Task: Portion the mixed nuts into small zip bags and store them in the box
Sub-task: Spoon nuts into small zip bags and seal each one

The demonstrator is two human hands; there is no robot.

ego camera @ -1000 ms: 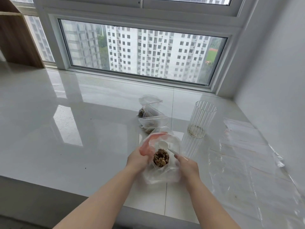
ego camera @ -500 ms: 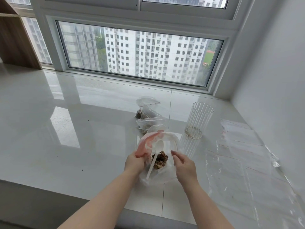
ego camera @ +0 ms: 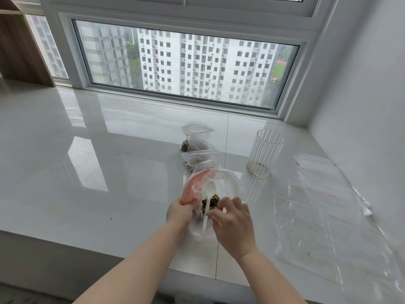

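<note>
2 hands work at 6 o'clock on the white tabletop (ego camera: 87, 172). The left hand (ego camera: 178, 212) grips the pink edge of the big bag (ego camera: 221, 181), fingers curled tight on it. Brown mixed nuts (ego camera: 211, 204) sit inside, with a white spoon (ego camera: 208, 204) poking out. The right hand (ego camera: 233, 222) pinches the bag's rim at 3 o'clock. 2 small zip bags (ego camera: 200, 150) with nuts lie just past it at 12 o'clock. At 2 o'clock stands a clear cup (ego camera: 265, 153), with flat empty bags (ego camera: 317, 194) near it.

Single head view, looking forward and down over white counter (ego camera: 109, 172) (window (ego camera: 186, 62) ahead), hands close.
</note>
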